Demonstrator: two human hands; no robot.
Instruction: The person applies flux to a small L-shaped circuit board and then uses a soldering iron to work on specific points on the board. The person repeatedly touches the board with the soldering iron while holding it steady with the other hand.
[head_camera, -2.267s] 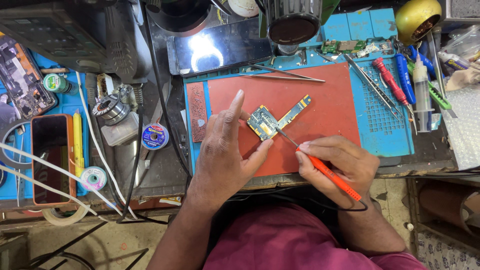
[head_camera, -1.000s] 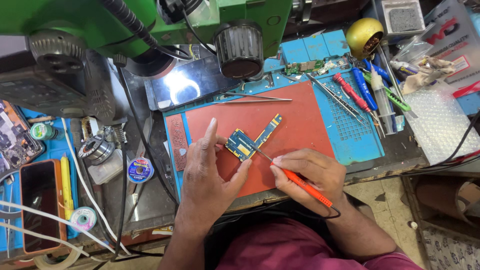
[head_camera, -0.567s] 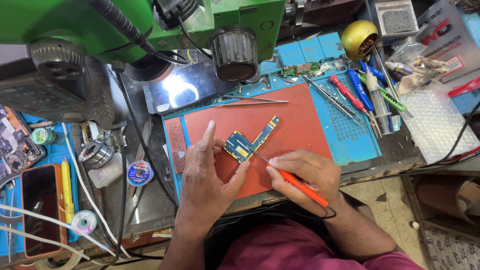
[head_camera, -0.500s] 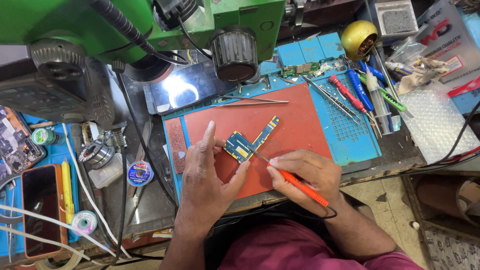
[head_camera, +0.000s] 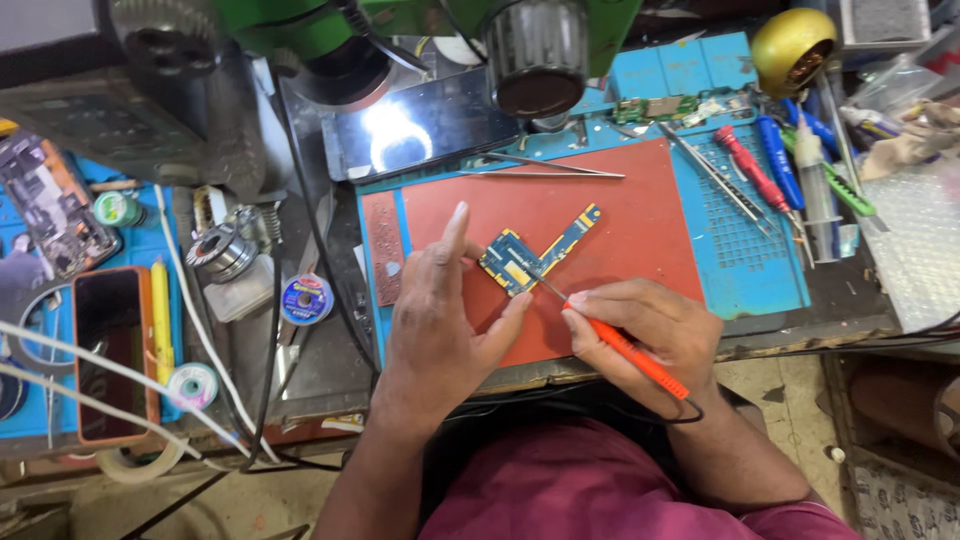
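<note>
Bench (head_camera: 330, 370), cluttered: red work mat (head_camera: 640, 230) at centre, bearing one small L-shaped circuit board (head_camera: 530, 258), blue with gold contacts, lying flat. Board judged light, stiff and fragile, best pinned at its bare edges; left hand (head_camera: 440, 320), at its 8 o'clock, braced it with spread fingers (head_camera: 455, 225). Right hand (head_camera: 650, 330), at 4 o'clock, pinched an orange-handled soldering iron (head_camera: 625, 350), tip on the board.

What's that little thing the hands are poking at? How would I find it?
Find the big red mat in the middle of the bench. Near its front edge, between the left hand and the right hand, lies a small L-shaped circuit board. It is blue with gold patches, and an orange-handled tool touches it.
</note>
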